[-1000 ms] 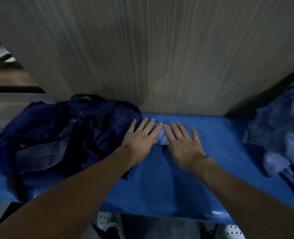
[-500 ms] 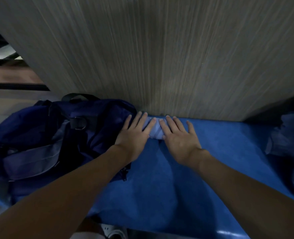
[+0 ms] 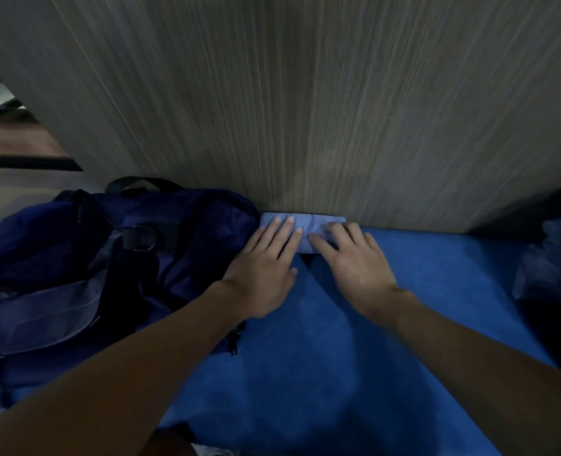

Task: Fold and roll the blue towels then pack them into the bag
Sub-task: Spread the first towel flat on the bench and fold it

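Head view, dim light. Rolled towel, pale blue, lies crosswise at the far edge of the bench, its back side touching the wood-grain panel that rises behind it. Its left end sits just beside the bag; can't tell if they touch.

Left hand: palm down, fingers straight and a little spread, fingertips on the left half of the roll. Grip open, pressing flat, not wrapped round anything. The heel of the hand is over the bag's edge and the bench.

Right hand: palm down, fingers slightly bent at the knuckles, lying on top of the right half of the roll. Grip open too, nothing pinched. The two index fingers are near each other at the middle of the roll, not touching.

The bag is a dark navy backpack, slumped on the left part of the bench. A metal ring on a strap faces up and a black carry loop sits at its far side. The mouth of the bag isn't clearly visible.

Towel heap, crumpled blue cloth, sits at the far right edge, well apart from the hands and mostly in shadow. The bench surface is bright blue.
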